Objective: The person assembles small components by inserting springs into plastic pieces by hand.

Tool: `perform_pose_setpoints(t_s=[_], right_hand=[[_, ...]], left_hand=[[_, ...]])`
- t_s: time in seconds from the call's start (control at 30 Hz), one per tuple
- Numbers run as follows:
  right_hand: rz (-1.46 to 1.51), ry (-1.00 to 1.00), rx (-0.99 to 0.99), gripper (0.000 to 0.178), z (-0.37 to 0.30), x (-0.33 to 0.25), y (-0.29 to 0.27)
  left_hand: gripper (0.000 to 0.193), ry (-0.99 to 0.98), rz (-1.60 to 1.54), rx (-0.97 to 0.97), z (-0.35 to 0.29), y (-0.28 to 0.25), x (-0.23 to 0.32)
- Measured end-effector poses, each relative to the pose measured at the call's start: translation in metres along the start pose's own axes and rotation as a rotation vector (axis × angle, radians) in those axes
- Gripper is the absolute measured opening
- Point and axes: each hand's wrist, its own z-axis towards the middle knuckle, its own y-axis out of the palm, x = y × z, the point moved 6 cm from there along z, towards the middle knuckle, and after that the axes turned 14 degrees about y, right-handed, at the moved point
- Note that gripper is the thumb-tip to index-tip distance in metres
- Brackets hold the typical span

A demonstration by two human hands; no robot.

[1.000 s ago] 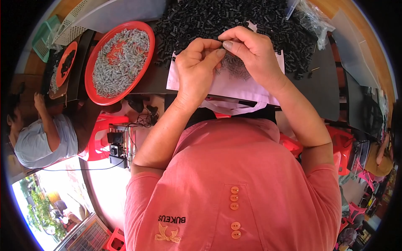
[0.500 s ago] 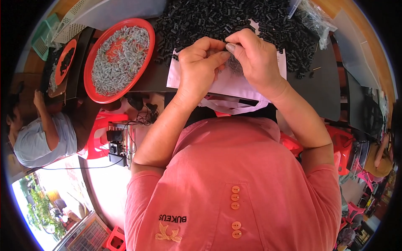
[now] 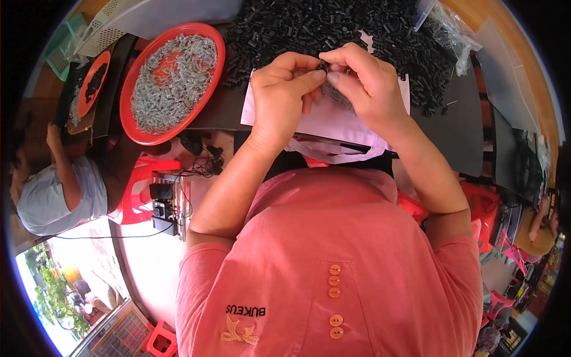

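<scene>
My left hand (image 3: 284, 95) and my right hand (image 3: 364, 83) meet fingertip to fingertip over a white sheet (image 3: 333, 116) on the dark table. Between the fingertips both pinch a small dark part (image 3: 324, 66); its exact shape is too small to tell. Just beyond the hands lies a large heap of small black plastic parts (image 3: 333, 27). A little grey pile sits on the sheet under my right hand, mostly hidden. My pink-shirted chest fills the lower frame.
A red round tray (image 3: 128, 113) of small silver metal springs stands at the left. Farther left a smaller red dish (image 3: 83, 104) holds dark parts. A seated person in a grey shirt (image 3: 44, 199) works at the far left. Clear plastic bags (image 3: 455, 33) lie at the upper right.
Both hands have shifted slightly and closed tighter together over the sheet, fingertips still working the small part. Nothing else moved.
</scene>
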Motion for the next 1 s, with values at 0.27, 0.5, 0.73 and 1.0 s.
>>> perform_pose_setpoints(t_s=[0.27, 0.5, 0.73, 1.0], right_hand=[[-0.361, -0.312, 0.246, 0.032, -0.001, -0.013, 0.005], [-0.469, -0.431, 0.236, 0.036, -0.016, -0.027, 0.004], [-0.385, -0.470, 0.243, 0.030, -0.019, -0.030, 0.001], [-0.033, -0.003, 0.271, 0.025, 0.011, -0.018, -0.085]], left_hand=[[0.006, 0.039, -0.199, -0.023, 0.007, 0.001, -0.011], [0.005, 0.067, -0.086, -0.110, -0.002, 0.005, -0.004], [0.008, 0.111, -0.112, -0.167, -0.004, 0.009, 0.002], [0.011, 0.627, 0.580, -0.032, 0.091, -0.027, 0.123]])
